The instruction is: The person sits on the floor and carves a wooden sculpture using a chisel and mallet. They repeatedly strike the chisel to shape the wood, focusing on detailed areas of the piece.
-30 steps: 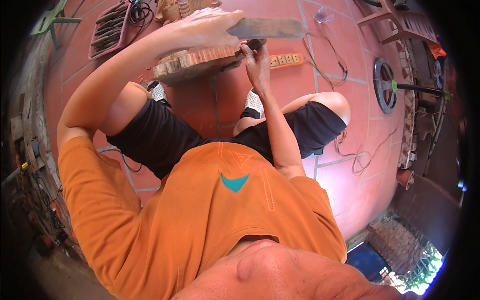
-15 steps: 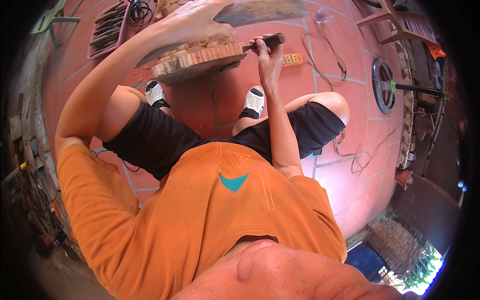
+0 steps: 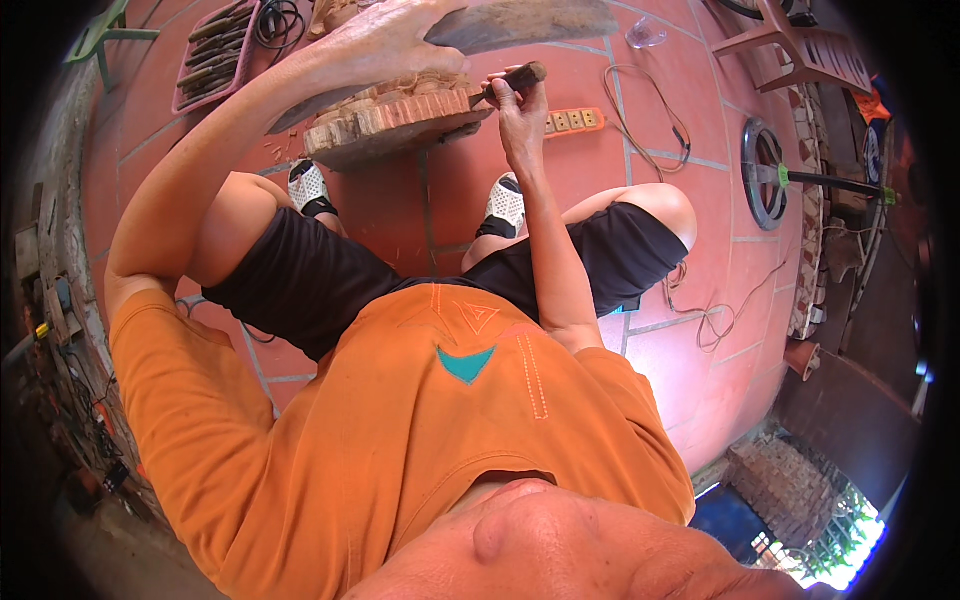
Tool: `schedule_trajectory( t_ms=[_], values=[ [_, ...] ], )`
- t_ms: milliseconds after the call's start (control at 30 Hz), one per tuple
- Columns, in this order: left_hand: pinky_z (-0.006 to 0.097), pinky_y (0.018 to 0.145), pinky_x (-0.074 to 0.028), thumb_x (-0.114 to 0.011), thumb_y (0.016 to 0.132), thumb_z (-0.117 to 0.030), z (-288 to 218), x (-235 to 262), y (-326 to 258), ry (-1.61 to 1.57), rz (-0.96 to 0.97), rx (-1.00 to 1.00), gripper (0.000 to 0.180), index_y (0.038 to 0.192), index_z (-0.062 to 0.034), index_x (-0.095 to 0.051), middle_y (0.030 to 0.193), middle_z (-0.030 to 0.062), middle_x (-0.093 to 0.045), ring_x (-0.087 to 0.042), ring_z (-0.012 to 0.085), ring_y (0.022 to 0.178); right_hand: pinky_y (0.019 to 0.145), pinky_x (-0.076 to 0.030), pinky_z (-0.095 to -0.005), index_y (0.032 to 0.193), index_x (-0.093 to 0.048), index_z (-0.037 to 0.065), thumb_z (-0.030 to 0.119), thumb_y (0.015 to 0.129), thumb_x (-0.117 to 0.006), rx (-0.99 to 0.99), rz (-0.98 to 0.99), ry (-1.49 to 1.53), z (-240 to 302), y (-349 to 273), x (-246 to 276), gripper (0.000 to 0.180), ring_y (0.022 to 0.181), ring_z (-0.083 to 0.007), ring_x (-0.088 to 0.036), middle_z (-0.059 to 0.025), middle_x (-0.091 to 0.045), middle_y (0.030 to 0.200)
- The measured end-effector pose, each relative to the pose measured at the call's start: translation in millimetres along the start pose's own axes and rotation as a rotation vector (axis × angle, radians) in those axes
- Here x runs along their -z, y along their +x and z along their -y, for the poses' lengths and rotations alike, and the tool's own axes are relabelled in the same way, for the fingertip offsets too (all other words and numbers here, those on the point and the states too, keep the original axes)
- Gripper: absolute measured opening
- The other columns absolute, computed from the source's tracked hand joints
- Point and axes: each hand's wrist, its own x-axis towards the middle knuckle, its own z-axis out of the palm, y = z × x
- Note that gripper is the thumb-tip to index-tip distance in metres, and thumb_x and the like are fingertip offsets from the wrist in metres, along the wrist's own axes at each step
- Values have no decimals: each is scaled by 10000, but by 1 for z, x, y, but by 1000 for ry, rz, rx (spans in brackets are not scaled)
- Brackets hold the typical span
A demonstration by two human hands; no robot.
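My left hand (image 3: 405,35) is closed around a long, flat greyish piece of wood (image 3: 530,24), its thumb along the near side; the other fingers are partly hidden. Below it lies a thick, carved block of wood (image 3: 400,120) with a pale, grooved edge and a rough underside. A chisel with a dark wooden handle (image 3: 523,76) is gripped in my right hand (image 3: 518,105), at the right end of the block. Its blade points left and meets the block's edge, though I cannot tell how firmly.
An orange power strip (image 3: 574,121) with a brown cord (image 3: 655,155) lies right of my right hand. At the upper left a pink basket (image 3: 178,98) holds several tools beside a coiled black cable (image 3: 280,25). A brown chair (image 3: 790,50) and a round-based stand (image 3: 765,172) are at the right.
My right hand has shifted left with the chisel, bringing the blade further onto the block's right end. More of the power strip shows. My left hand looks the same.
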Motion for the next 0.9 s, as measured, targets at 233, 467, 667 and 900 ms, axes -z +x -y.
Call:
schedule_trajectory(
  t_ms=[233, 467, 667, 900],
  values=[
    [486, 832, -528, -718, 840, -409, -4, -5, 9, -56, -81, -38, 704, 1309, 69, -503, 984, 320, -674, -685, 441, 949, 725, -552, -287, 1152, -546, 29, 81, 976, -652, 36, 5, -60, -4, 4, -2, 212, 870, -136, -649, -57, -648, 979],
    [492, 780, -524, -700, 839, -345, -2, -26, 16, 41, 15, -27, 609, 1304, -4, -504, 896, 280, -686, -688, 431, 854, 639, -512, -278, 1145, -552, 42, 85, 963, -676, 89, 16, -202, 0, 1, -8, 224, 749, -118, -630, -31, -663, 888],
    [486, 782, -523, -716, 852, -374, 22, -40, 15, 196, -86, -94, 670, 1379, -29, -489, 890, 288, -680, -686, 437, 866, 624, -517, -281, 1128, -540, 22, 90, 969, -669, 123, 36, -217, 2, 2, -6, 215, 723, -134, -639, -48, -665, 882],
    [508, 799, -527, -649, 852, -420, -27, -6, 8, -57, -57, -60, 656, 1297, 43, -513, 923, 320, -677, -691, 458, 879, 734, -599, -305, 1099, -541, 22, 85, 979, -647, -95, -43, 8, 5, 8, 7, 172, 862, -156, -658, -68, -629, 981]
  ],
)
